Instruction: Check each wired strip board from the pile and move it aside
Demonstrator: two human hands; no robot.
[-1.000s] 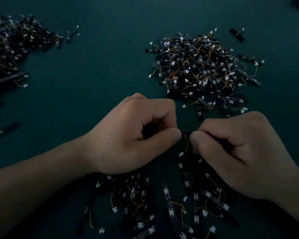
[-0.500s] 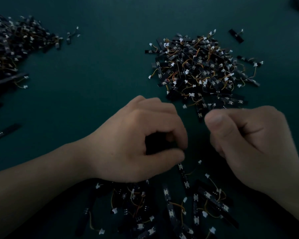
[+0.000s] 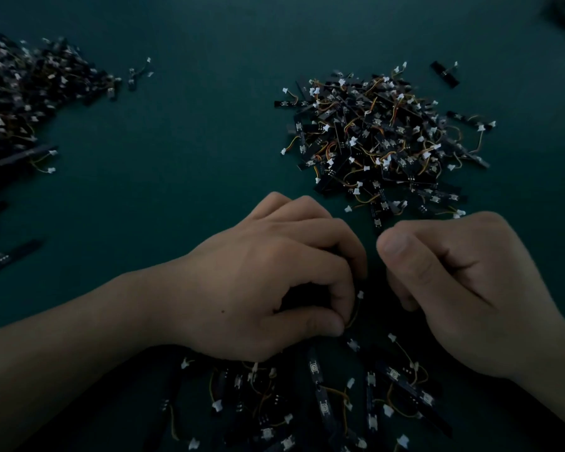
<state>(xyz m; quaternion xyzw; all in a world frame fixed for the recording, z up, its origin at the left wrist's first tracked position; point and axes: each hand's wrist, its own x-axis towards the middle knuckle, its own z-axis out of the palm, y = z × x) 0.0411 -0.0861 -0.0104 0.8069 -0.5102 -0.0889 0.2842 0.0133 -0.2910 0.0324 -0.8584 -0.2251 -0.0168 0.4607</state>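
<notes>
While both hands are held low over the near edge of a dark green table (image 3: 183, 158), a loose pile of wired strip boards (image 3: 323, 406) lies beneath them: black strips with white connectors and orange wires. The left hand (image 3: 268, 288) is curled, its thumb and forefinger pinching the thin wire of one wired strip board (image 3: 355, 313), whose white connector stands just beside the fingertip. The right hand (image 3: 463, 295) is curled close beside it, thumb raised; the shadow between them hides whether it grips anything. Beyond the hands, right of centre, sits a dense heap (image 3: 379, 141) of the same boards. One stray board (image 3: 444, 73) lies apart toward the far right corner. Along the left edge spreads a dimmer heap (image 3: 23, 102).
</notes>
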